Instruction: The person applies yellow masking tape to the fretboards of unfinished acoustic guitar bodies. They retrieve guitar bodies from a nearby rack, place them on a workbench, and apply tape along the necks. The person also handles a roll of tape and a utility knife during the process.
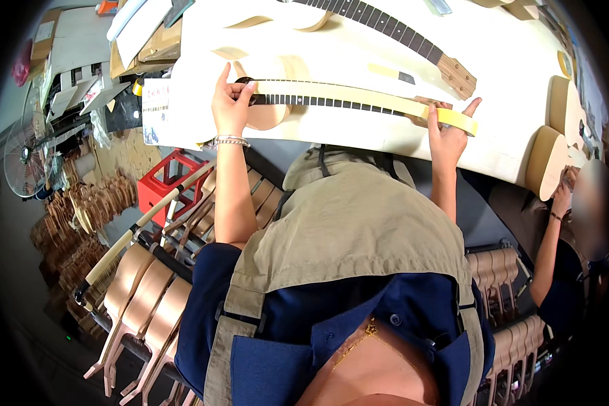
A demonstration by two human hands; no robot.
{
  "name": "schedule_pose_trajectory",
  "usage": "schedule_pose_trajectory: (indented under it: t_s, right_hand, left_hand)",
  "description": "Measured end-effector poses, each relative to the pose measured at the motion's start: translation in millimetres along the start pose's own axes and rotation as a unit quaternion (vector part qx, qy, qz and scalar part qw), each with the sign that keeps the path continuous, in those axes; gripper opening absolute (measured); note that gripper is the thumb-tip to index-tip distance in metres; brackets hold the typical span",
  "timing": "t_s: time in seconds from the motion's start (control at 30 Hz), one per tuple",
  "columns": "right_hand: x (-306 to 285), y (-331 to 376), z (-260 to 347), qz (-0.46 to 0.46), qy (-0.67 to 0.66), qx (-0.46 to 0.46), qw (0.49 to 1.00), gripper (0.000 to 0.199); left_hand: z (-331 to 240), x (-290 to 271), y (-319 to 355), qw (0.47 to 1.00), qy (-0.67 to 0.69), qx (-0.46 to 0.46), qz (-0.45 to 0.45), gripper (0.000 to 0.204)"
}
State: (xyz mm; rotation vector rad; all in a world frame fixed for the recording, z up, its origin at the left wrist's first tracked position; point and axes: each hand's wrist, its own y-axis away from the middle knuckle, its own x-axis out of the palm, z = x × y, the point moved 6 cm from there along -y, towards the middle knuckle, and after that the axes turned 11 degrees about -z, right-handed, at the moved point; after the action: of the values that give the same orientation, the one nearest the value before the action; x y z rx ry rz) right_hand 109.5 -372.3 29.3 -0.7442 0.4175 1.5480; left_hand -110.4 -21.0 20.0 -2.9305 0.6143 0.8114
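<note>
Guitar neck (pixel 331 101) lies flat across the white desk (pixel 507 61), dark fretboard up. Left hand (pixel 231 101) presses fingers down at body end of neck, prob. pinning tape start; right hand (pixel 448 132) at headstock end, closed on yellowish masking tape strip (pixel 358 93) stretched taut along neck w/ roll (pixel 457 120).

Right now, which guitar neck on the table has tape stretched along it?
The near neck, between both hands: yellow tape runs along it. The far neck is bare.
</note>
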Motion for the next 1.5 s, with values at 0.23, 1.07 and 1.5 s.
schedule_pose_trajectory:
  t_s: [0.23,1.07,1.5]
  right_hand:
    - [0.1,-1.0,-1.4,0.012,0.000,0.057,0.998,0.091]
    - [31.9,17.3,-27.8,-0.064,-0.147,-0.112,0.981,0.070]
    - [33.3,16.1,-26.8,-0.049,-0.175,-0.128,0.975,0.059]
  left_hand:
    - [0.7,0.7,-2.9,0.998,-0.053,-0.005,-0.014,0.072]
    - [-114.6,216.2,133.1,0.845,-0.152,0.435,0.271,0.038]
    - [-146.7,176.1,76.2,0.915,-0.197,0.280,0.215,0.026]
